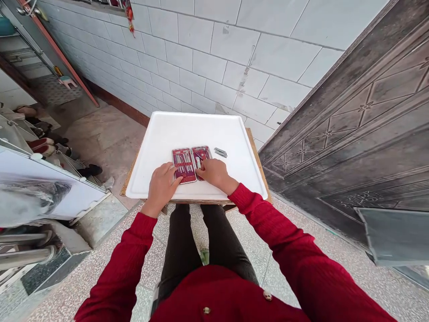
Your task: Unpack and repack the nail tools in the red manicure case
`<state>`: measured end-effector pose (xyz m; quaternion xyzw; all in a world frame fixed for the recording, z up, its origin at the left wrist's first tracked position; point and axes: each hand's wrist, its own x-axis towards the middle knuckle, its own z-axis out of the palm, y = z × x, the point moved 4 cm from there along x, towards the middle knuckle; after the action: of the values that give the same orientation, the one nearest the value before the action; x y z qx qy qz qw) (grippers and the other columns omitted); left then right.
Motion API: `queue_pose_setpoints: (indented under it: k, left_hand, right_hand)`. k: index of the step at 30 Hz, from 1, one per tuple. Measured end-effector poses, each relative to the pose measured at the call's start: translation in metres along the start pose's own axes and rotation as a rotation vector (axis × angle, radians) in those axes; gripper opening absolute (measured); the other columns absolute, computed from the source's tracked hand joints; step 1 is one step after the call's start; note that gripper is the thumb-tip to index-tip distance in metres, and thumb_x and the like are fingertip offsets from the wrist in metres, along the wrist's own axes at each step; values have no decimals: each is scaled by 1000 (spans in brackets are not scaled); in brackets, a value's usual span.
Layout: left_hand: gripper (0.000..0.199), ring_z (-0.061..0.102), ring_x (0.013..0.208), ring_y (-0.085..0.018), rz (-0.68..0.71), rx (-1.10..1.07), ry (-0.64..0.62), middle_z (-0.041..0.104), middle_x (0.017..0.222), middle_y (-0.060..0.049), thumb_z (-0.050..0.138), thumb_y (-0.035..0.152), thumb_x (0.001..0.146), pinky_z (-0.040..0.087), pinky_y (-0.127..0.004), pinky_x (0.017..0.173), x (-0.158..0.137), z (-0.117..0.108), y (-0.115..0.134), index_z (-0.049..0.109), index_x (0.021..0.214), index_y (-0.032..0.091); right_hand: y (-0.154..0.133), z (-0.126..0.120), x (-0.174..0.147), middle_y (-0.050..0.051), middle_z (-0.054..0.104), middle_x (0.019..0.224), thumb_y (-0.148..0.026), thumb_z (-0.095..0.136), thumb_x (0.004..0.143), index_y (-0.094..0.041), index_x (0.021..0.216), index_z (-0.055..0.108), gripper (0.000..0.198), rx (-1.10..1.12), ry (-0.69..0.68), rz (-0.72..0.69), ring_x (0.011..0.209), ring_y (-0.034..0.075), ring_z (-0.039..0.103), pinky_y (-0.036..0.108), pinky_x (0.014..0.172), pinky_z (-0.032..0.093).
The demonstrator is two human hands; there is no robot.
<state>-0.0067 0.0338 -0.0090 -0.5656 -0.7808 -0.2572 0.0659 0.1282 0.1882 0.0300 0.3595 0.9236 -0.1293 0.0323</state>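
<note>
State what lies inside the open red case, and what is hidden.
The case holds rows of small metal tools in both halves. The left hand and right hand cover its near edge, so the tools there cannot be seen.

My left hand (161, 185) and right hand (214, 172) hide the manicure case's (191, 162) near edge; its tools are too small to identify.

A home entryway — tiled wall (234, 49), embossed metal door (362, 120), shoe rack (43, 147) beside the terrazzo floor (295, 250).
</note>
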Motion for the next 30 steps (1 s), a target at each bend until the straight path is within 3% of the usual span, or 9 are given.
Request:
queue_pose_setpoints:
  k: [6,13,17,21,30]
  left_hand:
    - [37,58,137,-35,5,-17,-15,64,146,-19,53,38,103,45,-53,118,0,-1,1,68,127,15]
    - [40,59,138,-34,-33,-56,-22,65,147,-16,47,37,103,45,-54,119,0,-5,5,67,131,17]
    - [41,59,138,-34,-44,-65,-17,65,147,-16,48,35,102,45,-54,119,1,-4,5,66,133,16]
    - [41,60,137,-34,-45,-65,-7,65,148,-15,48,34,101,45,-54,119,1,-2,2,67,132,16]
    - [40,60,138,-33,-54,-58,-27,65,148,-16,51,32,99,44,-52,121,1,1,1,70,129,14]
  right_hand:
    - [7,-4,2,5,72,82,-34,67,90,-18,73,69,24,105,-9,7,75,17,61,29,59,31]
    - [62,-16,-27,-3,60,64,-29,64,81,-19,61,59,22,430,111,-56,64,13,53,26,63,34]
    - [91,-21,-30,0,65,66,-29,64,79,-20,63,61,19,345,231,70,65,15,55,27,62,34]
    - [99,-18,-24,1,67,69,-28,63,81,-20,66,63,17,235,237,172,67,16,56,28,62,33]
    - [95,-7,-15,4,72,78,-30,65,89,-19,80,70,15,64,138,95,72,19,61,29,63,30]
